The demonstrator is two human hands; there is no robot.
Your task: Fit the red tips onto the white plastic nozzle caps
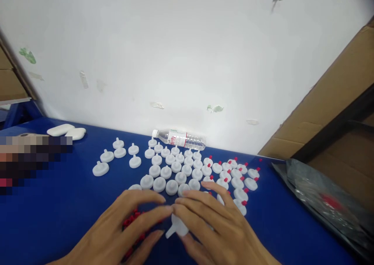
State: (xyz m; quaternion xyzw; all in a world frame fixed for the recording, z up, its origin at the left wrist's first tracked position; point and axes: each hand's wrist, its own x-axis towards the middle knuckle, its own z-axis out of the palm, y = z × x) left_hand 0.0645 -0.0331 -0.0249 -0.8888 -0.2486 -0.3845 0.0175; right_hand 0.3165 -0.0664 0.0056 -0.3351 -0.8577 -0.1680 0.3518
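Observation:
My right hand [216, 228] grips a white disc-shaped plastic part with a short spout [177, 227] just above the blue table [58, 218]. Touching the same part from the left are the fingertips of my left hand [128, 226], which lies over a small heap of red caps [131, 220]. Whether the left fingers pinch a cap is hidden. Beyond my hands lie several white discs without caps [168, 167], and to their right several white discs with red caps [233, 175].
A clear water bottle [179, 138] lies on its side against the white wall. Two white oblong cases [67, 131] sit at the back left. A dark plastic bag [324, 198] lies at the right edge, with cardboard boxes [330, 97] behind it.

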